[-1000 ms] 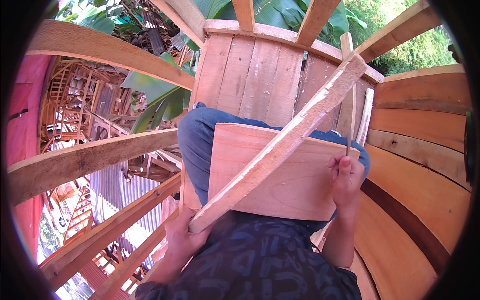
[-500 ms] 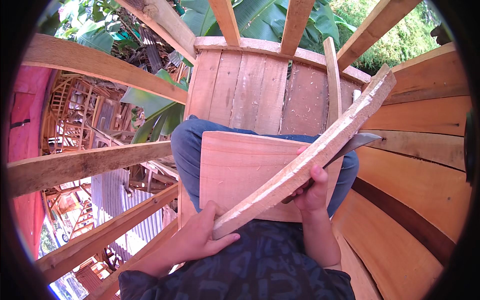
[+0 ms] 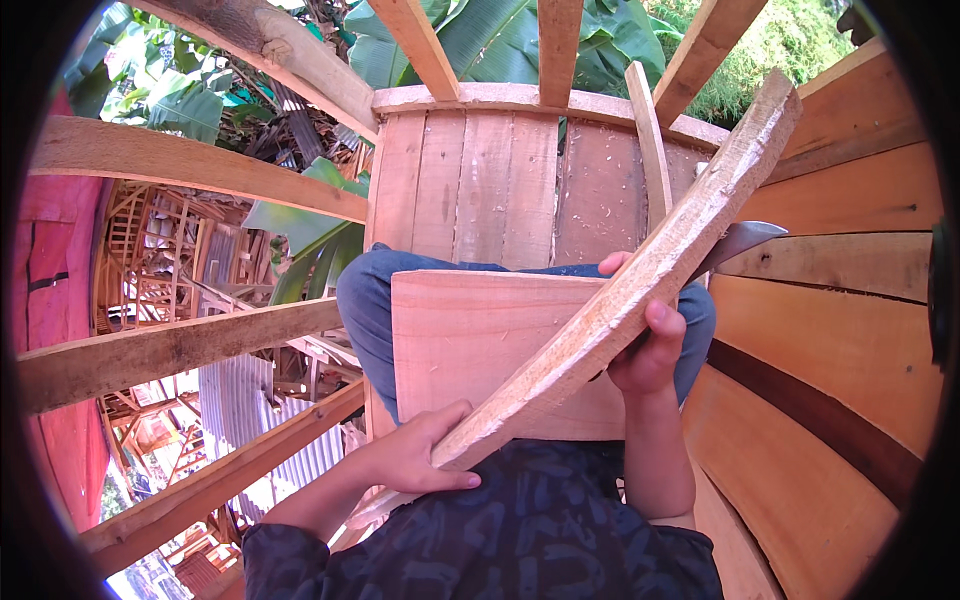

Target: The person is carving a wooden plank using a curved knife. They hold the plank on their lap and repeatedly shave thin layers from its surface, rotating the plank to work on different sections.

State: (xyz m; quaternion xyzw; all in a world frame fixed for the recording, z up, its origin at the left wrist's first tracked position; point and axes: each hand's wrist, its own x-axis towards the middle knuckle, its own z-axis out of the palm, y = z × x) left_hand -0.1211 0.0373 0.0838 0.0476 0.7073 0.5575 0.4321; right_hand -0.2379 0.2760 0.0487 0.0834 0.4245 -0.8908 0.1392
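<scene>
A long, rough-sawn wooden strip [image 3: 610, 325] slants from lower left to upper right over my lap, one pale, fresh-looking edge facing up. My left hand [image 3: 415, 452] is closed around its near end, thumb on the close side. Farther along, my right hand [image 3: 650, 355] clasps the strip from beneath, its thumb and a fingertip showing on either side. A curved knife [image 3: 745, 240] pokes out behind the strip, its blade tip to the right. Its handle is hidden, apparently in my right hand too. Under the strip, a flat board [image 3: 480, 335] lies across my crossed legs.
Plank flooring [image 3: 480, 180] with shavings lies ahead, a thin wooden batten [image 3: 652, 150] standing on it. A wall of overlapping boards [image 3: 830, 350] curves along the right. Spaced wooden bars [image 3: 180, 335] line the left, with corrugated sheets [image 3: 235, 405] and lumber beyond.
The strip has tilted more steeply, its far end rising. My right hand and the knife have shifted up and to the right with it. My left hand keeps its hold on the near end.
</scene>
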